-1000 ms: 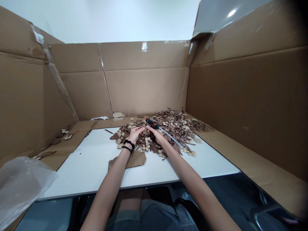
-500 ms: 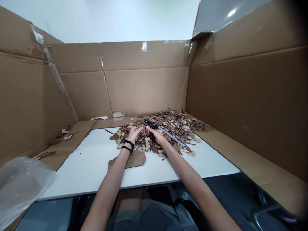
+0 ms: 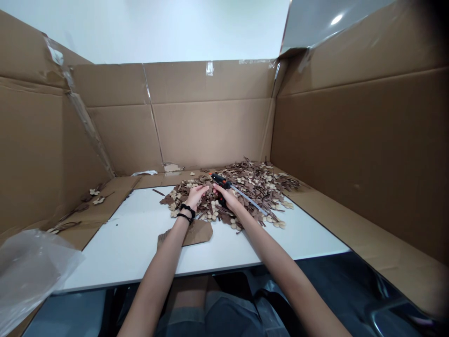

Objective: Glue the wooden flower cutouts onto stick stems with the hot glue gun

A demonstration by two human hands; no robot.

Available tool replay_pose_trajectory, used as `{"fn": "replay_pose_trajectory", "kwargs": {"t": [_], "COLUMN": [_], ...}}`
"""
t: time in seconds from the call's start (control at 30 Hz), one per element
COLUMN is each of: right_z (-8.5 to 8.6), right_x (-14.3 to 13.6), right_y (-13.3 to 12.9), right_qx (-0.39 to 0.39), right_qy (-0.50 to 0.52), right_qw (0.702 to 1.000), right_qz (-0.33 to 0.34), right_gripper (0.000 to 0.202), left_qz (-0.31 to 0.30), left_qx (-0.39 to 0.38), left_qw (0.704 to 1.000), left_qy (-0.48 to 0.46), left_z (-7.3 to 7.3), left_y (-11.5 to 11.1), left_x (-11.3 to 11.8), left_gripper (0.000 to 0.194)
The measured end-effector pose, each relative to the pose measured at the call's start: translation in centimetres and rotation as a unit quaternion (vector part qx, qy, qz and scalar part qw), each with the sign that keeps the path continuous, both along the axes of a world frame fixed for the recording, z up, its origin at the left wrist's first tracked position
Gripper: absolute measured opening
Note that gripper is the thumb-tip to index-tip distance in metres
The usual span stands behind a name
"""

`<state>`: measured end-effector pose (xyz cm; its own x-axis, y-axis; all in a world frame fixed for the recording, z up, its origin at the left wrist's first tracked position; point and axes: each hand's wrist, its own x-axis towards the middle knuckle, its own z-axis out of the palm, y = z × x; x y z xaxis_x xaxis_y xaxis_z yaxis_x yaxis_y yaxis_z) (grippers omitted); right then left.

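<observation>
My left hand (image 3: 196,195), with black bands at the wrist, is closed in a pinch over the pile of brown and cream cut-out pieces (image 3: 256,182). What its fingertips hold is too small to make out. Close beside it on the right, my right hand (image 3: 226,195) is closed too, fingertips almost meeting the left ones. A black glue gun (image 3: 220,181) with orange parts lies at my right hand, its long pale stick (image 3: 249,200) pointing down to the right. Whether that hand grips the gun or a small piece cannot be told.
A torn cardboard piece (image 3: 199,232) lies on the white board (image 3: 129,243) under my left forearm. Tall cardboard walls (image 3: 213,133) stand at the back and both sides. A clear plastic bag (image 3: 35,271) is at the left, with loose pieces (image 3: 98,200) beyond it.
</observation>
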<state>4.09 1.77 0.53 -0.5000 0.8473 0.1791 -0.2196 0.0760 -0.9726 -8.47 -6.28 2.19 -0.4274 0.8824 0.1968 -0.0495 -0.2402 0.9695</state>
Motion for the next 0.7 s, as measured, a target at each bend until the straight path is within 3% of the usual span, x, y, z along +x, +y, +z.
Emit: {"fn": "replay_pose_trajectory", "kwargs": {"t": [0.7], "right_z": [-0.38], "right_x": [-0.16], "right_y": [0.45], "right_qx": [-0.014], "right_qy": [0.017], "right_qw": [0.998], "right_qz": [0.057], "right_gripper": [0.031], "left_qz": [-0.029], "left_qx": [-0.048], "left_qw": [0.998], "left_qy": [0.014], "left_z": [-0.88], "left_y": [0.25], "left_x": [-0.28], "left_gripper": [0.021]}}
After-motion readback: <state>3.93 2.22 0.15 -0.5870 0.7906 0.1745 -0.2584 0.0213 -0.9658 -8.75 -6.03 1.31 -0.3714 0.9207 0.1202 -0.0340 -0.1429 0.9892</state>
